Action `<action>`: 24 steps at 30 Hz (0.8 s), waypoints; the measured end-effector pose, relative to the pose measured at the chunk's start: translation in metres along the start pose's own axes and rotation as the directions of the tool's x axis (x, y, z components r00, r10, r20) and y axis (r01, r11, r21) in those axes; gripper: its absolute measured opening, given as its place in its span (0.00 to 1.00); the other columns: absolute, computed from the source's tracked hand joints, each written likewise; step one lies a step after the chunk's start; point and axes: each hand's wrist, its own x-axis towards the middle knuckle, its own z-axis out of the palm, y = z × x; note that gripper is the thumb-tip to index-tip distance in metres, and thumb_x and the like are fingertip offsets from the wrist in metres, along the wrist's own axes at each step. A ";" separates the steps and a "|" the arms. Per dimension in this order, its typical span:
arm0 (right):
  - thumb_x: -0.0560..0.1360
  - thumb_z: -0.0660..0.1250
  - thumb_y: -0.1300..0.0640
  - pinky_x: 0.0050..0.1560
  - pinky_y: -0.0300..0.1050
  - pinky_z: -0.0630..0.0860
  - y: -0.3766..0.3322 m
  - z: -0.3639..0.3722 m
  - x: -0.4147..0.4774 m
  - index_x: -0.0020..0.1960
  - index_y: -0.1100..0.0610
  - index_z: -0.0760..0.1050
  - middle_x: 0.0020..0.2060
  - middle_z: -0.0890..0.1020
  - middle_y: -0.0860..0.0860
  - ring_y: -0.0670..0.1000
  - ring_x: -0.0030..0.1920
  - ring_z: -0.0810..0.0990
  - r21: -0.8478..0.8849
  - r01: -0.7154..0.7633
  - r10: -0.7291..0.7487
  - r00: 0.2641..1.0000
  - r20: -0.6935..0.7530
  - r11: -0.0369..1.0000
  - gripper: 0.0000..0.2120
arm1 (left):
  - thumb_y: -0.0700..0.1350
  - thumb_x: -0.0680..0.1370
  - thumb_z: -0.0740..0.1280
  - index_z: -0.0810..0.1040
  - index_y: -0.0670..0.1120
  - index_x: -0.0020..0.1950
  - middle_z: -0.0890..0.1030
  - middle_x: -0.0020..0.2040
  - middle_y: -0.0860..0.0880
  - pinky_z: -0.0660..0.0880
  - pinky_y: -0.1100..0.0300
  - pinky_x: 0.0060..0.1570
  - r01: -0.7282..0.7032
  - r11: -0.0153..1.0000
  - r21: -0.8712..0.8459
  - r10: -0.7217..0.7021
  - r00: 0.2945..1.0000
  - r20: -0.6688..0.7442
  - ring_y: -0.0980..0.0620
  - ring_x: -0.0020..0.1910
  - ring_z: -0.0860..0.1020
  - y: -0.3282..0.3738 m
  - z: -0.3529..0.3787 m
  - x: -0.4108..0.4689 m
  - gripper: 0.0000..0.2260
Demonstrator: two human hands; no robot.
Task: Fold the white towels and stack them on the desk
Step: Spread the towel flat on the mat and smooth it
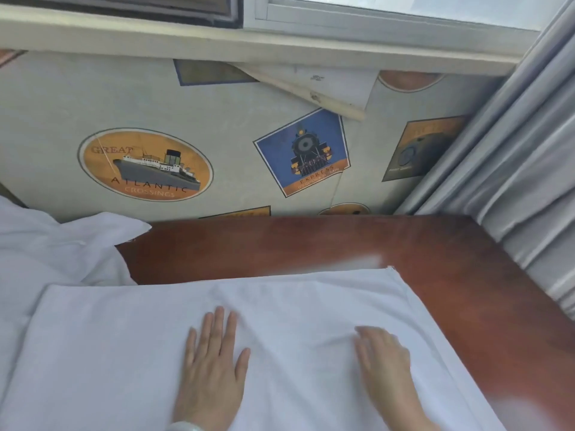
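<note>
Left hand [214,368] and right hand [385,365] both flat, fingers straight, pressing the white cloth towel [124,353] spread on the near reddish-brown wooden desk [435,244]. Rumpled white towel heap [46,250] sits far left. Risk: uneven smoothing drags fabric sideways, leaving creases or skewed edges.

White towel [124,353] flat (creased) on desk [435,259].

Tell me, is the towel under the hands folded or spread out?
Spread out: the towel lies flat on the desk, left hand and right hand flat on it. Layers underneath: cannot tell.
</note>
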 end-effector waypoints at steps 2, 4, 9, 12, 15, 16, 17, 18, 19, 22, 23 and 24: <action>0.78 0.64 0.61 0.57 0.54 0.71 0.018 -0.011 0.049 0.58 0.57 0.79 0.55 0.81 0.53 0.59 0.57 0.77 0.128 -0.234 0.230 0.972 0.047 0.964 0.10 | 0.60 0.82 0.41 0.68 0.43 0.75 0.66 0.76 0.44 0.58 0.43 0.72 0.016 1.000 -0.010 -0.016 0.999 -0.029 0.53 0.80 0.48 -0.001 0.003 0.001 0.32; 0.77 0.64 0.61 0.57 0.53 0.69 0.041 -0.017 0.094 0.61 0.61 0.77 0.58 0.79 0.58 0.62 0.59 0.74 0.054 -0.392 0.387 0.918 0.084 0.919 0.13 | 0.59 0.82 0.41 0.67 0.43 0.75 0.66 0.76 0.44 0.58 0.44 0.72 0.027 1.000 -0.006 -0.027 1.000 -0.003 0.53 0.80 0.48 0.000 0.000 0.002 0.31; 0.71 0.72 0.52 0.50 0.52 0.74 0.064 -0.012 0.146 0.54 0.61 0.78 0.50 0.79 0.61 0.63 0.51 0.77 -0.148 -0.643 0.658 0.714 0.239 0.751 0.16 | 0.57 0.83 0.43 0.64 0.44 0.78 0.61 0.79 0.46 0.57 0.44 0.72 0.016 0.999 0.049 -0.018 0.998 0.055 0.47 0.77 0.60 0.003 -0.010 -0.003 0.29; 0.71 0.72 0.57 0.40 0.49 0.69 0.064 -0.016 0.145 0.42 0.59 0.76 0.38 0.79 0.58 0.60 0.41 0.75 -0.044 -0.634 0.618 0.733 0.285 0.772 0.07 | 0.57 0.83 0.43 0.62 0.46 0.78 0.60 0.79 0.47 0.55 0.45 0.72 0.028 0.998 0.057 -0.031 0.998 0.054 0.48 0.78 0.59 0.004 -0.012 -0.004 0.28; 0.71 0.71 0.59 0.44 0.53 0.71 0.062 -0.026 0.132 0.39 0.58 0.73 0.39 0.78 0.56 0.61 0.41 0.74 0.096 -0.508 0.495 0.859 0.132 0.856 0.07 | 0.56 0.83 0.42 0.61 0.46 0.79 0.58 0.80 0.48 0.54 0.46 0.73 0.023 0.998 0.064 -0.027 0.998 0.051 0.49 0.78 0.58 0.003 -0.009 -0.005 0.28; 0.71 0.72 0.60 0.45 0.52 0.70 0.055 -0.030 0.122 0.38 0.57 0.71 0.38 0.77 0.54 0.60 0.41 0.73 0.129 -0.422 0.416 0.906 0.071 0.897 0.09 | 0.56 0.83 0.42 0.61 0.47 0.79 0.58 0.80 0.48 0.54 0.46 0.73 0.020 0.998 0.063 -0.023 0.999 0.046 0.49 0.78 0.57 0.002 -0.008 -0.004 0.28; 0.71 0.72 0.61 0.44 0.50 0.68 0.048 -0.035 0.109 0.37 0.55 0.70 0.36 0.75 0.49 0.56 0.40 0.72 0.200 -0.327 0.326 0.944 0.042 0.923 0.11 | 0.56 0.83 0.41 0.61 0.46 0.79 0.58 0.80 0.48 0.54 0.46 0.73 0.018 0.998 0.059 -0.021 0.999 0.037 0.49 0.78 0.57 0.002 -0.007 -0.004 0.28; 0.71 0.73 0.62 0.42 0.45 0.67 0.040 -0.042 0.093 0.36 0.53 0.68 0.35 0.75 0.48 0.52 0.38 0.72 0.276 -0.229 0.215 0.973 0.079 0.934 0.14 | 0.56 0.83 0.41 0.61 0.46 0.79 0.59 0.80 0.48 0.54 0.46 0.73 0.018 0.998 0.053 -0.020 0.999 0.030 0.49 0.78 0.57 0.001 -0.005 -0.004 0.28; 0.70 0.74 0.61 0.40 0.39 0.68 0.033 -0.048 0.079 0.36 0.50 0.69 0.34 0.76 0.46 0.47 0.36 0.72 0.335 -0.136 0.078 0.980 0.181 0.933 0.15 | 0.56 0.83 0.41 0.62 0.46 0.78 0.59 0.79 0.48 0.54 0.46 0.73 0.018 0.999 0.050 -0.019 0.999 0.027 0.49 0.78 0.58 0.000 -0.004 -0.004 0.28; 0.72 0.74 0.57 0.44 0.38 0.73 0.025 -0.059 0.048 0.39 0.44 0.78 0.36 0.82 0.40 0.45 0.38 0.79 0.365 -0.151 -0.126 0.763 0.633 0.919 0.10 | 0.57 0.83 0.41 0.61 0.46 0.79 0.58 0.80 0.48 0.53 0.47 0.74 0.025 0.998 0.061 -0.027 0.999 0.027 0.50 0.78 0.57 -0.001 -0.002 -0.004 0.28; 0.74 0.73 0.57 0.44 0.38 0.74 0.029 -0.058 0.047 0.39 0.45 0.80 0.37 0.83 0.41 0.45 0.39 0.80 0.362 -0.181 -0.104 0.760 0.641 0.914 0.08 | 0.57 0.83 0.41 0.61 0.46 0.79 0.58 0.80 0.48 0.53 0.47 0.74 0.029 0.998 0.063 -0.031 0.999 0.028 0.50 0.78 0.57 -0.001 -0.002 -0.004 0.28; 0.75 0.71 0.58 0.43 0.37 0.74 0.036 -0.056 0.053 0.39 0.47 0.81 0.37 0.84 0.42 0.44 0.39 0.81 0.372 -0.224 -0.026 0.827 0.561 0.901 0.08 | 0.57 0.83 0.41 0.61 0.46 0.79 0.58 0.80 0.48 0.53 0.47 0.74 0.032 0.997 0.063 -0.034 0.999 0.029 0.50 0.78 0.57 -0.001 -0.002 -0.004 0.28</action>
